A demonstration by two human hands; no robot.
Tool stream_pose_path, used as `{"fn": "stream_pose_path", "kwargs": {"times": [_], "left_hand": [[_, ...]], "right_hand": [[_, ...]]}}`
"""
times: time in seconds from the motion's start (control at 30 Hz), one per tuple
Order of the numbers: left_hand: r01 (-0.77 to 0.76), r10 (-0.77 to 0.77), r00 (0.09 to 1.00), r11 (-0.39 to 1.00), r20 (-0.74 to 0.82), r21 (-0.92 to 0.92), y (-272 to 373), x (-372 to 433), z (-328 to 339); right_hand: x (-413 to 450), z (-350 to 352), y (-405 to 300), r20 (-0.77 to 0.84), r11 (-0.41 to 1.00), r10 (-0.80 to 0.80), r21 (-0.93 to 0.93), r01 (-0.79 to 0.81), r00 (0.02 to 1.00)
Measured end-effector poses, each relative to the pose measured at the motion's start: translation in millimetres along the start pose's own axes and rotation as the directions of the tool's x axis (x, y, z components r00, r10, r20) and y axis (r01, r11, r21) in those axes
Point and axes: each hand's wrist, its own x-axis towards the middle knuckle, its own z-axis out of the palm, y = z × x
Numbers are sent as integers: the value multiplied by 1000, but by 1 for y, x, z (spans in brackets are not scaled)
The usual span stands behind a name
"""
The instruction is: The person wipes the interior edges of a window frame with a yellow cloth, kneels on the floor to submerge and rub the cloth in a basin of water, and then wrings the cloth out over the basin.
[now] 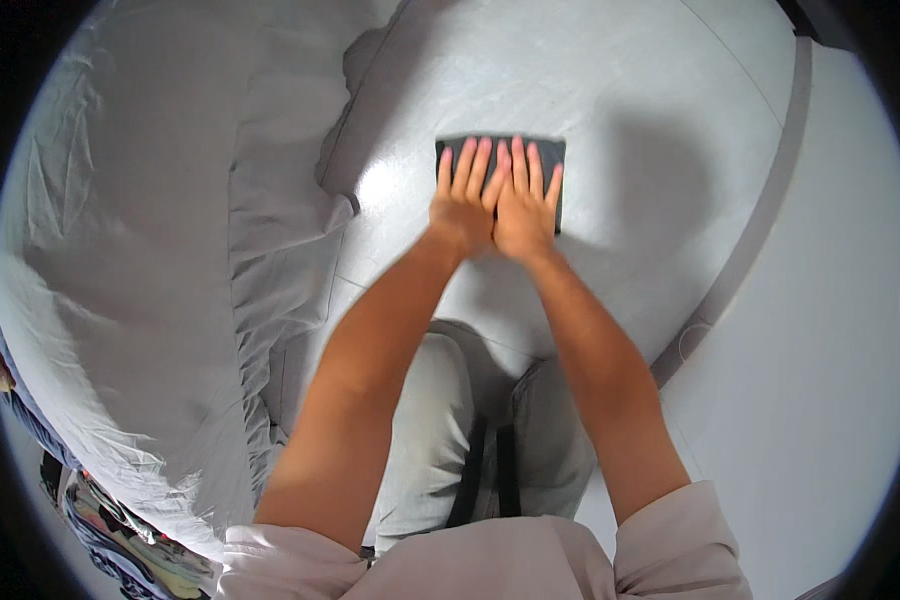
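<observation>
A dark grey folded cloth (547,155) lies flat on the pale floor before me. My left hand (461,202) presses palm down on its left part, with the fingers spread and pointing away from me. Beside it, my right hand (526,206) rests palm down on the right part, its fingers also apart. The two hands meet at the thumbs, which overlap near the middle of the cloth. Both hands cover most of the near half of the cloth. Its far edge and right side show past the fingers.
On my left stands a bed with a light grey ruffled cover (292,202) hanging to the tiled floor (495,67). A white wall (810,300) with a grey baseboard (765,195) curves along the right. My bent knees (435,390) are below my arms. Clothes (127,540) lie at lower left.
</observation>
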Motion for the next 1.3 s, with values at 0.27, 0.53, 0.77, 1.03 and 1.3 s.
{"fn": "stream_pose_path", "kwargs": {"times": [0.27, 0.53, 0.77, 1.03, 1.3], "left_hand": [[86, -31, 977, 962, 210, -260, 137, -124, 148], [202, -67, 869, 953, 490, -227, 148, -86, 88], [291, -190, 932, 901, 310, -323, 168, 5, 2], [50, -45, 992, 998, 116, -41, 177, 99, -37], [-197, 171, 953, 977, 249, 83, 192, 58, -4]], "right_hand": [[-217, 82, 20, 7, 945, -157, -289, 152, 988], [-175, 19, 54, 260, 945, -283, -89, 314, 923], [-75, -27, 131, 248, 932, -276, -165, 321, 929], [-24, -3, 207, -126, 998, -60, 13, 63, 990], [-103, 1, 168, 113, 972, 231, -66, -225, 966]]}}
